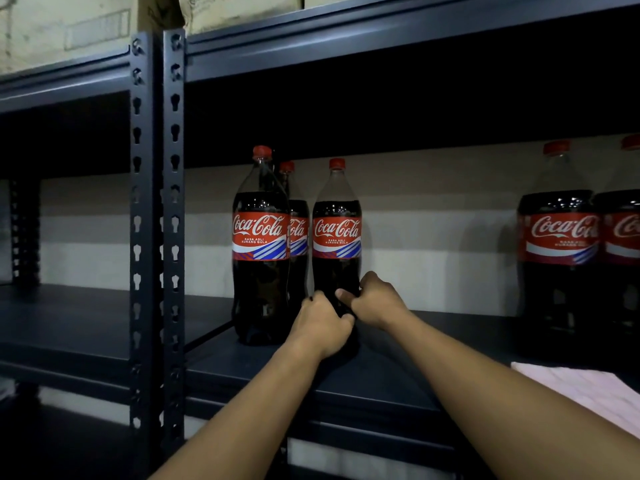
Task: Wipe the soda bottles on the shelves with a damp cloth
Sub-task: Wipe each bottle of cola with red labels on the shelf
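Observation:
Three cola bottles with red caps and red labels stand at the left of the dark shelf [381,386]. Both my hands grip the base of the right one of them [337,233]: my left hand [323,325] from the left, my right hand [375,301] from the right with the thumb across the front. The nearest bottle [260,244] stands to its left, and a third bottle [298,233] shows partly behind that one. Two more cola bottles [559,251] stand at the far right. A white cloth [588,389] lies flat on the shelf's front right, apart from both hands.
Dark metal uprights [156,237] with keyhole slots divide this shelf bay from another on the left. The shelf above [381,39] carries cardboard boxes [69,26]. A pale wall shows behind the bottles.

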Demonstrator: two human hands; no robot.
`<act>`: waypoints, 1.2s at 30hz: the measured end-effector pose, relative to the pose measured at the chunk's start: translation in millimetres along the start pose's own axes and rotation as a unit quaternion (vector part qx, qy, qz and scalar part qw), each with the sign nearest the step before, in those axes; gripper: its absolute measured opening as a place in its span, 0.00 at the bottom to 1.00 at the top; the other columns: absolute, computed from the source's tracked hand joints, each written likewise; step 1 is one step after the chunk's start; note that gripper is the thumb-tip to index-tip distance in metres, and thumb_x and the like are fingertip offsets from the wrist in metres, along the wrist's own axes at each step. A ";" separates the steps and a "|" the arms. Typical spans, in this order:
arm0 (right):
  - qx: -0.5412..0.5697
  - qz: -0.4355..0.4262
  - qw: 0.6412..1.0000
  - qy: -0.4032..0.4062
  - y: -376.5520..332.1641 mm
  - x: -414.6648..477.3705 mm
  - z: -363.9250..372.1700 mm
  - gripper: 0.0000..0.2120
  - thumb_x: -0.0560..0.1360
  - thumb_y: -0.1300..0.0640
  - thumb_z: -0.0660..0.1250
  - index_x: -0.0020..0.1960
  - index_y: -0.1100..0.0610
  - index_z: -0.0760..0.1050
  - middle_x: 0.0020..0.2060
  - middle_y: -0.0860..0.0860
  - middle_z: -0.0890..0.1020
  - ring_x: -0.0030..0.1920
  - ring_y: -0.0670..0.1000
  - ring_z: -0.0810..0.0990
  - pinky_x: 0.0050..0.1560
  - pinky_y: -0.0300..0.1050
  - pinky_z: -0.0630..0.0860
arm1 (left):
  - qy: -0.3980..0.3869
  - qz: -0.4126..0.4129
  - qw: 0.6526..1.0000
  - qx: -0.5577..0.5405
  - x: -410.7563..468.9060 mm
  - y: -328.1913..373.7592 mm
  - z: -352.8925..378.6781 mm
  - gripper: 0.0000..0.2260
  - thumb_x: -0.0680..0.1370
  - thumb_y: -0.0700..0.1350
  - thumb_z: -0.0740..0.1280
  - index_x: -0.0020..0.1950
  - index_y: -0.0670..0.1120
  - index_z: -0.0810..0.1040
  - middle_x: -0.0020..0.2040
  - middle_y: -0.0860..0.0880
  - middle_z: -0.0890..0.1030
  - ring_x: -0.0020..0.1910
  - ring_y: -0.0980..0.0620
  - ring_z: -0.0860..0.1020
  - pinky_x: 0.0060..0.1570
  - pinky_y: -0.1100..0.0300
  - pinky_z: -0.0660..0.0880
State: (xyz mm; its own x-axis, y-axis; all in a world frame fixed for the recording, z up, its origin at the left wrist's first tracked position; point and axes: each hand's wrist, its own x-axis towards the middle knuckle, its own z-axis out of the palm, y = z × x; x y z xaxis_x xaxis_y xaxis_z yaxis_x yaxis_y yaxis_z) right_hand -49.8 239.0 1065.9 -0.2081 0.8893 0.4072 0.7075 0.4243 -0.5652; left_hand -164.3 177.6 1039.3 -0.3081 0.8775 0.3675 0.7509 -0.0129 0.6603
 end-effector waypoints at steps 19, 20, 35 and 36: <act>-0.080 -0.011 0.997 0.007 -9.8 -20.2 -2.8 0.24 0.80 0.38 0.63 0.63 0.57 0.70 0.60 0.58 0.80 0.58 0.59 0.79 0.49 0.49 0.75 | 0.040 0.062 0.995 0.066 -26.1 7.3 -6.0 0.21 0.83 0.47 0.65 0.74 0.41 0.69 0.72 0.40 0.69 0.69 0.39 0.74 0.66 0.49 0.73; -0.103 -0.020 0.994 0.007 -10.4 -24.6 -12.0 0.24 0.80 0.39 0.63 0.64 0.57 0.72 0.60 0.58 0.80 0.58 0.60 0.79 0.50 0.48 0.75 | 0.054 0.084 0.992 0.071 -30.4 10.2 -6.4 0.19 0.84 0.47 0.65 0.73 0.41 0.70 0.71 0.41 0.69 0.68 0.39 0.75 0.65 0.48 0.73; -0.100 0.100 0.970 0.199 96.1 -102.6 -175.2 0.25 0.80 0.50 0.64 0.72 0.60 0.63 0.71 0.61 0.64 0.70 0.66 0.69 0.66 0.56 0.69 | -0.085 0.175 0.968 -0.159 -13.4 165.7 78.6 0.17 0.83 0.51 0.67 0.69 0.46 0.74 0.59 0.51 0.81 0.52 0.50 0.79 0.48 0.59 0.74; -0.095 0.121 0.968 0.196 104.0 -104.3 -178.4 0.26 0.81 0.51 0.64 0.73 0.61 0.61 0.71 0.62 0.63 0.71 0.67 0.68 0.67 0.56 0.68 | -0.105 0.168 0.967 -0.161 -10.8 176.1 89.0 0.18 0.84 0.52 0.66 0.71 0.45 0.73 0.60 0.50 0.80 0.54 0.48 0.78 0.51 0.59 0.73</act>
State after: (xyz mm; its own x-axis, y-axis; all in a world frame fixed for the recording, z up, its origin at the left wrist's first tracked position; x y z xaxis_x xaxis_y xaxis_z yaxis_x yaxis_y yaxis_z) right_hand 166.1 159.9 1092.7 0.2266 0.8096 0.5414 0.8229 0.1382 -0.5511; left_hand 23.3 208.5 1093.4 0.0723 0.8753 0.4782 0.5563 -0.4333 0.7091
